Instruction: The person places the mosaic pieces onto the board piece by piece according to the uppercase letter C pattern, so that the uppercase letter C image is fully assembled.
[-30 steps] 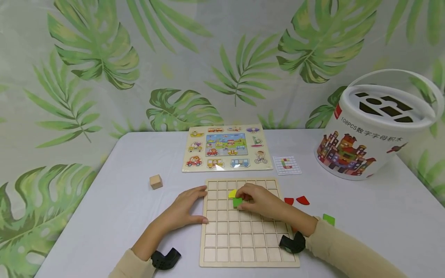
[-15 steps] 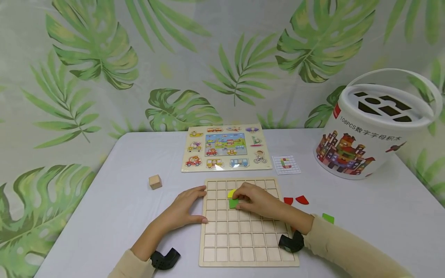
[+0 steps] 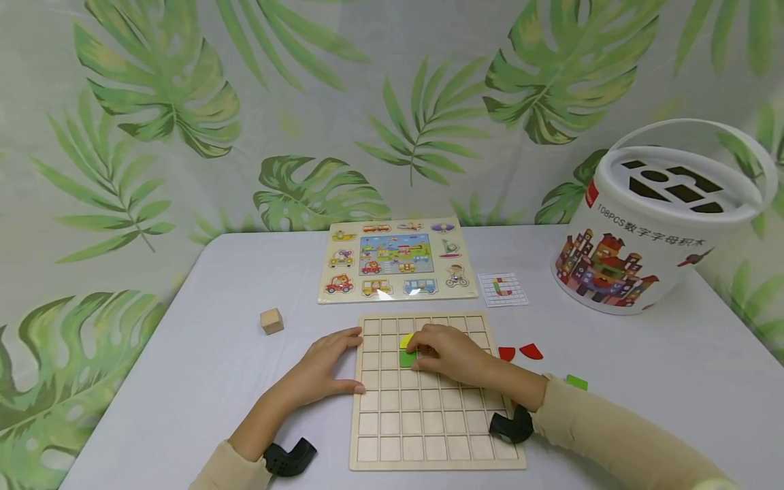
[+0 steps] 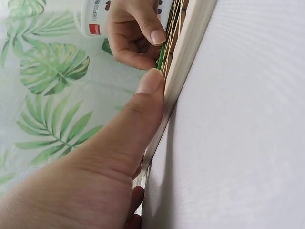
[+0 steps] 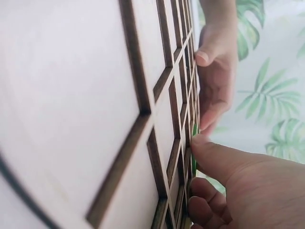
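The pale wooden grid board [image 3: 422, 425] lies flat on the table. My left hand [image 3: 324, 367] steadies its left edge, thumb and fingers spread apart along the rim. Over the upper part of the grid, my right hand [image 3: 452, 350] pinches a green square tile [image 3: 407, 359] between thumb and curled fingers. That tile sits in a cell directly below a yellow rounded tile [image 3: 405, 340], which the right fingers partly cover. From the left wrist view, the green tile [image 4: 161, 56] appears edge-on, low against the board, between the right thumb and a finger.
Right of the board lie two red quarter-round pieces [image 3: 531, 352] and another green piece [image 3: 577, 382] beside the sleeve. Behind are a small pattern card [image 3: 503, 290] and a vehicle puzzle [image 3: 398, 255]. A white bucket [image 3: 637, 238] stands back right, a wooden cube [image 3: 271, 320] left.
The green tile has shifted slightly left under my right fingers, lining up below the yellow tile and lying flatter in its cell. My left hand stays at the board's edge.
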{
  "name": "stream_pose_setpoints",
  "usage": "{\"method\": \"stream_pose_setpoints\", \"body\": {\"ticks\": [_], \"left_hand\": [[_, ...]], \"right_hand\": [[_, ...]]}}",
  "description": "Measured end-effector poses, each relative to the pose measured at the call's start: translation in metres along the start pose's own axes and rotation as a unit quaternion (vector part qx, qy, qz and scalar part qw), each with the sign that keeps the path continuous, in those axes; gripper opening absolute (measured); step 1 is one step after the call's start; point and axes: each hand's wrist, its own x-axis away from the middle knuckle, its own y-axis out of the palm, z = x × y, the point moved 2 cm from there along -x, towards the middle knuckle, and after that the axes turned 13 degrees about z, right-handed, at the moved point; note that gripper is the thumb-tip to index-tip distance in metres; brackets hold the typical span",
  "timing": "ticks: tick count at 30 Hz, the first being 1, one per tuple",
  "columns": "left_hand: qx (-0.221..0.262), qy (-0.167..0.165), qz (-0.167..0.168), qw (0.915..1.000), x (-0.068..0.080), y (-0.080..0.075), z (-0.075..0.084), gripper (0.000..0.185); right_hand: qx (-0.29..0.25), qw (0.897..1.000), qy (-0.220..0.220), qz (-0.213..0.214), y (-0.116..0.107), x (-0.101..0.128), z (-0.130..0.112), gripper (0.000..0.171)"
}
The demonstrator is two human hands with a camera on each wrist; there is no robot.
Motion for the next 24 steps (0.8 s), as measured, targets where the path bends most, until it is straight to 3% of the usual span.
{"method": "stream_pose_setpoints", "body": {"ticks": [3,8,13,18,24], "left_hand": [[-0.001,0.001,0.001,1.0,0.0,0.0,0.0,0.076],[0.004,0.014,0.011,0.9998,0.0,-0.001,0.001,0.075],[0.006,0.021,0.012,0.9997,-0.001,0.0,0.001,0.074],[0.004,0.013,0.005,0.9999,-0.001,0.0,0.001,0.074],[0.003,0.011,0.004,0.9999,0.0,-0.001,0.001,0.073]], "right_hand": [[-0.008,1.0,0.005,-0.007,0.0,0.001,0.001,0.024],[-0.072,0.997,0.035,-0.019,-0.005,0.006,0.003,0.036],[-0.116,0.992,0.041,0.008,-0.023,0.013,0.0,0.045],[-0.097,0.994,0.024,0.049,-0.05,0.027,-0.008,0.047],[-0.043,0.992,0.05,0.106,-0.078,0.055,-0.002,0.052]]}}
